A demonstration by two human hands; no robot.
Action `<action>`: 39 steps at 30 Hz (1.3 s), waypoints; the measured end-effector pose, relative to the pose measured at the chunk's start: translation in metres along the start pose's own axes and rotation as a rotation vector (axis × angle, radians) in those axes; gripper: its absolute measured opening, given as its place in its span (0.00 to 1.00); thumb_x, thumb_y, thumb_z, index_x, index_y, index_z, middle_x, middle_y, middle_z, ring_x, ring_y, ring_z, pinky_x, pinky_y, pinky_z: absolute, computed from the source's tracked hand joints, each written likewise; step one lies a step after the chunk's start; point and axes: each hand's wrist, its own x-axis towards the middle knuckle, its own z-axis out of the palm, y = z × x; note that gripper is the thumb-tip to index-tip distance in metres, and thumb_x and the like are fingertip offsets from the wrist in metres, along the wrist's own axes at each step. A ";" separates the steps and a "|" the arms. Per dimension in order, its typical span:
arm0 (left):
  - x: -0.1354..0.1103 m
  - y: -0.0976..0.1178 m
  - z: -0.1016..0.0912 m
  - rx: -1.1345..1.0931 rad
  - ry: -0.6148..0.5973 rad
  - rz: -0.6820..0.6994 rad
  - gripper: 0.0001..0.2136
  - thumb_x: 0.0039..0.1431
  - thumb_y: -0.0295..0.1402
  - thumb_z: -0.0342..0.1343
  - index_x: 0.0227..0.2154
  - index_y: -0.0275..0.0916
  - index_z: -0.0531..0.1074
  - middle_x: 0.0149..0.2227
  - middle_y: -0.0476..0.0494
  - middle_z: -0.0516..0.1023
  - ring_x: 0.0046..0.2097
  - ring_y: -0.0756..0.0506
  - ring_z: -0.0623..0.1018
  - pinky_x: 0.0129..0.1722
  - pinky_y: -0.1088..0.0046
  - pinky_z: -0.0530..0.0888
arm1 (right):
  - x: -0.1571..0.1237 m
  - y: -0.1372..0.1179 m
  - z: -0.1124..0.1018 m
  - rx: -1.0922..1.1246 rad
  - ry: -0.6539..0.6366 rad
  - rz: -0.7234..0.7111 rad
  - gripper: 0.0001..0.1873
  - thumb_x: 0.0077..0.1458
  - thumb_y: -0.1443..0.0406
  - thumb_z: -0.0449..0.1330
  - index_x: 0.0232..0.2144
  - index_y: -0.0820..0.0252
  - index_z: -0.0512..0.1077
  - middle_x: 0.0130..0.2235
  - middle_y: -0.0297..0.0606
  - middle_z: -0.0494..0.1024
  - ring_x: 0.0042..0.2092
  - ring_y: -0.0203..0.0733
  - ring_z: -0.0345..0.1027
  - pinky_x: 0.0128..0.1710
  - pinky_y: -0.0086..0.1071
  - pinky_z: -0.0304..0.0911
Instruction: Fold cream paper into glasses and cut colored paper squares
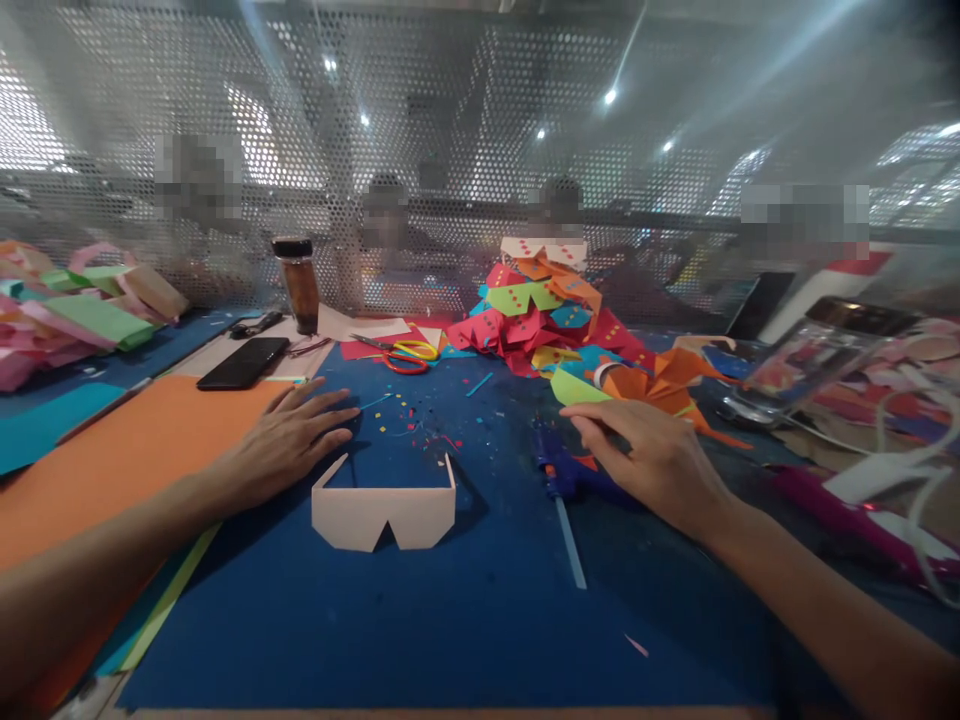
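My left hand [296, 435] lies flat with spread fingers, partly on the orange paper sheet [142, 440] and partly on the blue mat. Just in front of it stand white paper glasses [349, 515], their side arms folded back and a notch cut at the bottom middle. My right hand [652, 455] is over the right side of the mat, thumb and index stretched out with a small gap between them. Beside and partly beneath it lies a blue glue gun [562, 470] with a glue stick [571, 545] poking out. A light green paper piece [574, 388] is just beyond its fingertips.
Colourful paper glasses [517, 330] are heaped at the back, near scissors [405, 355]. A phone [244, 363] and a dark jar [298, 285] stand back left. At right are a clear bottle [810, 360] and a cabled magenta device [840, 515]. Paper scraps litter the mat [375, 640].
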 end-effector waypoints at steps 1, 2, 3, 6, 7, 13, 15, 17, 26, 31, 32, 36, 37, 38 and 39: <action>0.000 -0.001 0.000 0.002 0.008 0.007 0.20 0.67 0.46 0.42 0.56 0.49 0.69 0.63 0.47 0.65 0.68 0.37 0.53 0.63 0.48 0.55 | 0.000 0.000 0.000 -0.003 0.001 0.001 0.08 0.62 0.68 0.54 0.41 0.57 0.72 0.39 0.39 0.81 0.40 0.44 0.76 0.41 0.40 0.69; 0.000 -0.002 0.000 0.001 0.015 0.010 0.20 0.67 0.46 0.42 0.55 0.49 0.69 0.63 0.47 0.65 0.68 0.37 0.53 0.63 0.49 0.55 | 0.000 -0.001 0.000 -0.006 0.002 0.003 0.08 0.62 0.68 0.54 0.41 0.57 0.72 0.39 0.39 0.81 0.40 0.44 0.76 0.41 0.40 0.69; 0.000 -0.002 0.000 -0.004 0.017 0.008 0.20 0.67 0.46 0.42 0.56 0.48 0.69 0.63 0.47 0.65 0.67 0.37 0.54 0.63 0.49 0.55 | 0.000 -0.001 0.000 -0.008 0.001 0.005 0.08 0.62 0.68 0.54 0.41 0.58 0.72 0.39 0.39 0.81 0.40 0.44 0.76 0.41 0.40 0.69; -0.001 -0.003 0.002 -0.031 0.005 -0.014 0.23 0.66 0.48 0.43 0.59 0.45 0.66 0.64 0.44 0.64 0.67 0.37 0.55 0.64 0.50 0.55 | 0.000 -0.001 0.000 -0.012 0.000 0.007 0.08 0.62 0.68 0.54 0.41 0.58 0.73 0.39 0.40 0.81 0.40 0.45 0.76 0.40 0.39 0.69; 0.000 -0.003 0.003 -0.039 -0.003 -0.019 0.24 0.66 0.48 0.42 0.59 0.44 0.65 0.64 0.44 0.64 0.67 0.37 0.54 0.64 0.49 0.55 | 0.000 -0.001 0.001 -0.012 0.000 0.007 0.08 0.62 0.68 0.54 0.41 0.58 0.73 0.39 0.39 0.81 0.40 0.44 0.76 0.40 0.39 0.69; 0.001 -0.003 0.001 -0.048 0.013 -0.022 0.21 0.67 0.47 0.42 0.54 0.46 0.71 0.62 0.48 0.68 0.66 0.39 0.57 0.64 0.53 0.55 | -0.001 0.001 0.002 -0.009 0.009 0.002 0.08 0.62 0.68 0.54 0.41 0.59 0.73 0.39 0.39 0.81 0.40 0.44 0.76 0.41 0.38 0.68; 0.001 -0.004 -0.001 -0.070 0.048 -0.017 0.20 0.67 0.46 0.42 0.50 0.45 0.74 0.61 0.48 0.69 0.65 0.39 0.59 0.63 0.53 0.58 | -0.001 0.000 0.002 -0.010 0.008 0.005 0.08 0.62 0.68 0.54 0.41 0.59 0.73 0.39 0.38 0.81 0.40 0.44 0.76 0.41 0.38 0.68; 0.001 -0.007 0.000 -0.099 0.107 0.008 0.17 0.67 0.44 0.44 0.45 0.45 0.76 0.58 0.48 0.72 0.64 0.38 0.63 0.62 0.53 0.61 | -0.001 0.000 0.002 -0.010 0.007 0.008 0.08 0.62 0.68 0.54 0.41 0.59 0.73 0.38 0.38 0.81 0.39 0.44 0.76 0.40 0.38 0.68; 0.002 -0.007 0.003 -0.196 0.290 -0.002 0.08 0.61 0.40 0.55 0.33 0.42 0.74 0.51 0.43 0.77 0.56 0.39 0.72 0.56 0.51 0.68 | -0.004 0.002 0.003 0.007 -0.003 0.015 0.09 0.62 0.68 0.54 0.42 0.59 0.73 0.40 0.39 0.81 0.41 0.44 0.76 0.42 0.39 0.69; 0.001 -0.004 0.004 -0.144 0.179 0.041 0.15 0.64 0.43 0.50 0.49 0.47 0.74 0.58 0.46 0.72 0.63 0.37 0.64 0.60 0.48 0.63 | -0.003 0.002 0.005 0.002 -0.011 0.016 0.10 0.62 0.67 0.54 0.41 0.59 0.74 0.39 0.40 0.81 0.40 0.44 0.76 0.42 0.39 0.69; 0.001 -0.004 0.004 -0.118 0.151 0.045 0.16 0.64 0.44 0.50 0.50 0.48 0.74 0.59 0.47 0.71 0.64 0.36 0.63 0.60 0.47 0.62 | -0.002 0.002 0.005 -0.001 -0.009 0.015 0.10 0.62 0.67 0.53 0.41 0.59 0.74 0.39 0.40 0.81 0.40 0.44 0.76 0.41 0.39 0.69; 0.000 -0.004 0.003 -0.039 0.133 0.037 0.16 0.65 0.44 0.49 0.47 0.47 0.77 0.58 0.48 0.73 0.63 0.36 0.63 0.61 0.48 0.62 | -0.002 0.004 0.006 -0.016 -0.003 0.006 0.09 0.62 0.67 0.53 0.41 0.59 0.73 0.39 0.40 0.81 0.40 0.43 0.76 0.42 0.39 0.69; 0.000 -0.004 0.002 -0.029 0.141 0.032 0.15 0.65 0.43 0.49 0.46 0.47 0.78 0.57 0.48 0.73 0.63 0.36 0.63 0.61 0.48 0.62 | -0.002 0.005 0.006 -0.018 -0.001 0.004 0.09 0.62 0.68 0.53 0.41 0.59 0.73 0.39 0.40 0.81 0.40 0.43 0.76 0.42 0.39 0.69; 0.000 -0.005 0.002 -0.025 0.149 0.027 0.15 0.64 0.44 0.49 0.44 0.46 0.78 0.57 0.47 0.74 0.63 0.36 0.64 0.61 0.49 0.62 | -0.002 0.005 0.006 -0.021 0.003 0.001 0.09 0.62 0.68 0.53 0.41 0.59 0.73 0.39 0.39 0.81 0.40 0.43 0.76 0.42 0.38 0.69; 0.000 -0.005 0.001 -0.025 0.155 0.021 0.16 0.64 0.44 0.49 0.44 0.46 0.78 0.56 0.47 0.75 0.62 0.36 0.65 0.61 0.49 0.62 | -0.001 0.006 0.006 -0.026 0.008 -0.005 0.09 0.62 0.68 0.54 0.41 0.59 0.73 0.39 0.39 0.81 0.40 0.43 0.76 0.42 0.38 0.69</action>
